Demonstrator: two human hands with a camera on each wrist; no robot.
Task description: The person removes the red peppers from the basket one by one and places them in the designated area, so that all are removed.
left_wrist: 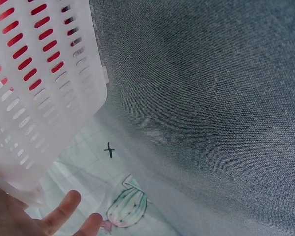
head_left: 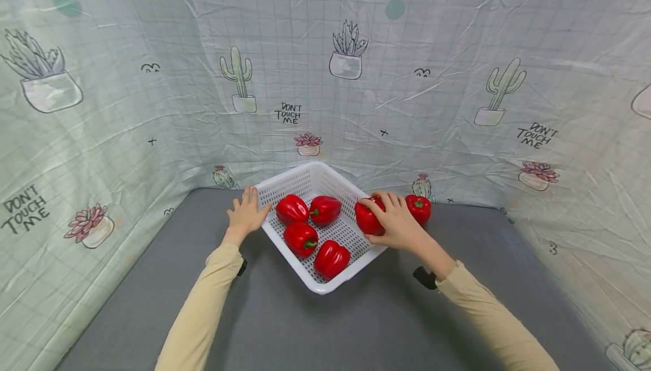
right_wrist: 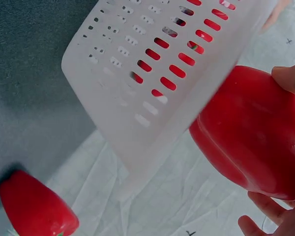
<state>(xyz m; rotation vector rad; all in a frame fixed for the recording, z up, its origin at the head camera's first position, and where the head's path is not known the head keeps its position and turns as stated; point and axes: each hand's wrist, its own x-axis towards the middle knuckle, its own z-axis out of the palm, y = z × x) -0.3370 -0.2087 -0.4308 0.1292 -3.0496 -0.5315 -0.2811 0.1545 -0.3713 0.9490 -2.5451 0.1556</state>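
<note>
A white perforated basket (head_left: pixel 325 287) stands on the table with several red bell peppers in it, one of them (head_left: pixel 331 259) near its front corner. My right hand (head_left: pixel 399 225) grips another red pepper (head_left: pixel 368 217) at the basket's right rim; the right wrist view shows this pepper (right_wrist: pixel 255 132) beside the basket wall (right_wrist: pixel 113 88), fingers on two sides of it. At the basket's left corner my left hand (head_left: pixel 246 214) touches the rim with its fingers spread. In the left wrist view its fingers (left_wrist: pixel 64 211) are extended beside the basket wall (left_wrist: pixel 83 59).
One more red pepper (head_left: pixel 418 209) lies on the grey table (head_left: pixel 315 337) to the right of the basket, behind my right hand; the right wrist view shows it (right_wrist: pixel 37 206) too. A pale cloth (head_left: pixel 305 38) with printed cacti hangs behind and at both sides.
</note>
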